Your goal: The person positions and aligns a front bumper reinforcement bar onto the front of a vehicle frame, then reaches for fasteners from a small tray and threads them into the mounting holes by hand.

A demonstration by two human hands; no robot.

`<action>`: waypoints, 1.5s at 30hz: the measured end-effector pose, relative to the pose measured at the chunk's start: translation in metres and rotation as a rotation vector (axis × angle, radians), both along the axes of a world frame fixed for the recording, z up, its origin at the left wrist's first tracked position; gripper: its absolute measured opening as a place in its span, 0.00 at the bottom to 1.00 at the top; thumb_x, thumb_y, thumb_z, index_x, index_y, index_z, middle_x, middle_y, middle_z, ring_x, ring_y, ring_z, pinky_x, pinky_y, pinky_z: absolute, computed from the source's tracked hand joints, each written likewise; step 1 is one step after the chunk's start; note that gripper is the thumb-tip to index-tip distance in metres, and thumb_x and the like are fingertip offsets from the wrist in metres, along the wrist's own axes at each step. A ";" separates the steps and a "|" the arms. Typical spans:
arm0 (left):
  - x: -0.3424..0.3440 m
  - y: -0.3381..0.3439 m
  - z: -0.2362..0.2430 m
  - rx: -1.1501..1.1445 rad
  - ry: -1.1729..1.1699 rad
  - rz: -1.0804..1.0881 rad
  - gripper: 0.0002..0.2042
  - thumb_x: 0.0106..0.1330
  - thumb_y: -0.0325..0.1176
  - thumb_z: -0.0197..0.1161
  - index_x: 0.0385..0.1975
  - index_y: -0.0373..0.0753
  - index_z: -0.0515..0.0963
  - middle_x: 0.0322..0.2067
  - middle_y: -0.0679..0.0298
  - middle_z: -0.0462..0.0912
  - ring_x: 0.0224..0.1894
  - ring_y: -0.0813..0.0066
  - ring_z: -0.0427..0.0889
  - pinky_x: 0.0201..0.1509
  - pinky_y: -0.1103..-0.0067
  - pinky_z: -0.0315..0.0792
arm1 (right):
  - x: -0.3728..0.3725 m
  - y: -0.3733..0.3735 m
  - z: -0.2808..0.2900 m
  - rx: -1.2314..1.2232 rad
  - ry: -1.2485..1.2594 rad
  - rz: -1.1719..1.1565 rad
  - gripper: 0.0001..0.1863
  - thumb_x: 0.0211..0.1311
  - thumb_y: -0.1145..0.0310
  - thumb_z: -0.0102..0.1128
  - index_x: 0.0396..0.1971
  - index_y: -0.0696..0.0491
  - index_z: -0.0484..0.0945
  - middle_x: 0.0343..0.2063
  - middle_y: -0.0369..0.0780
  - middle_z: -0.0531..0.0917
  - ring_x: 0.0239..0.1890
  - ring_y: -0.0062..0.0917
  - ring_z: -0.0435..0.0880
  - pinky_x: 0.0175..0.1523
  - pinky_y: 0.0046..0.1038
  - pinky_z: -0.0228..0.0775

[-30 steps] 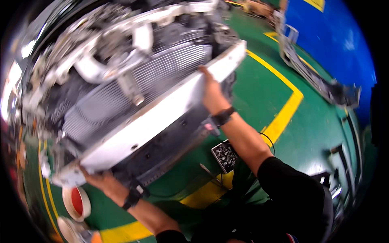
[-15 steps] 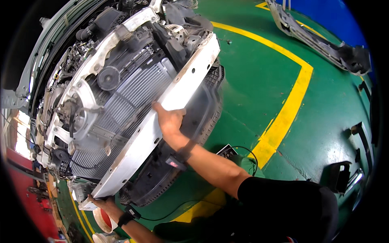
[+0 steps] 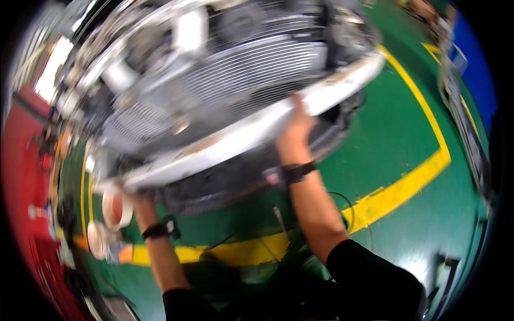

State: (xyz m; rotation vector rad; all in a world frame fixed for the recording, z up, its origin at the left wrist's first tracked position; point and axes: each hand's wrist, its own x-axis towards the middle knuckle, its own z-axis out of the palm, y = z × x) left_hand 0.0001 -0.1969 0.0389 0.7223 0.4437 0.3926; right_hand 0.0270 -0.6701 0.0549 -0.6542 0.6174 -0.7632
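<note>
A long white bumper beam point(image 3: 230, 143) crosses the stripped front of a car, in front of the finned radiator point(image 3: 246, 67). My right hand point(image 3: 295, 132) grips the beam right of its middle, thumb over the upper edge and the other fingers hidden behind or under it. At the beam's left end, my left hand point(image 3: 138, 200) holds the lower edge; its fingertips are smeared by motion. Below the beam sits a dark plastic undertray point(image 3: 214, 187). Each wrist wears a black band with a small box.
White buckets point(image 3: 116, 209) stand on the green floor by my left hand. Yellow lines point(image 3: 404, 182) cross the floor, and a thin cable point(image 3: 342, 197) lies near my right forearm. A removed bumper cover point(image 3: 463, 115) rests at the far right, beside a blue wall.
My view has swung round, so the car front and beam lie flatter across the picture and appear higher. Both hands stay on the beam; whether it has shifted on the car, I cannot tell.
</note>
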 end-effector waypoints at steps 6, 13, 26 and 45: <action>-0.001 -0.006 -0.021 -0.414 -0.144 -0.014 0.41 0.57 0.70 0.55 0.59 0.41 0.67 0.59 0.55 0.69 0.62 0.58 0.68 0.68 0.56 0.60 | -0.021 -0.010 -0.003 -0.194 -0.154 0.197 0.21 0.52 0.59 0.65 0.44 0.52 0.76 0.40 0.40 0.78 0.43 0.32 0.77 0.52 0.36 0.70; -0.002 -0.019 -0.033 -0.761 -0.402 -0.234 0.39 0.50 0.74 0.58 0.54 0.50 0.73 0.50 0.67 0.76 0.57 0.64 0.70 0.67 0.59 0.60 | -0.019 -0.048 -0.003 -0.133 -0.124 0.311 0.20 0.56 0.54 0.58 0.45 0.49 0.80 0.44 0.37 0.83 0.47 0.32 0.80 0.56 0.39 0.71; -0.001 0.004 -0.051 -1.075 -0.376 -0.528 0.35 0.42 0.64 0.72 0.46 0.47 0.78 0.38 0.75 0.82 0.50 0.73 0.77 0.62 0.69 0.67 | -0.009 -0.002 0.029 -0.195 0.158 0.329 0.31 0.61 0.44 0.51 0.56 0.50 0.73 0.53 0.44 0.78 0.53 0.44 0.77 0.61 0.48 0.66; -0.024 0.015 -0.016 -0.874 -0.429 -0.633 0.34 0.52 0.52 0.73 0.55 0.39 0.72 0.51 0.65 0.80 0.56 0.68 0.77 0.62 0.72 0.69 | -0.016 -0.005 0.080 -0.242 0.406 0.259 0.31 0.54 0.44 0.56 0.54 0.49 0.74 0.49 0.44 0.80 0.49 0.45 0.78 0.58 0.50 0.69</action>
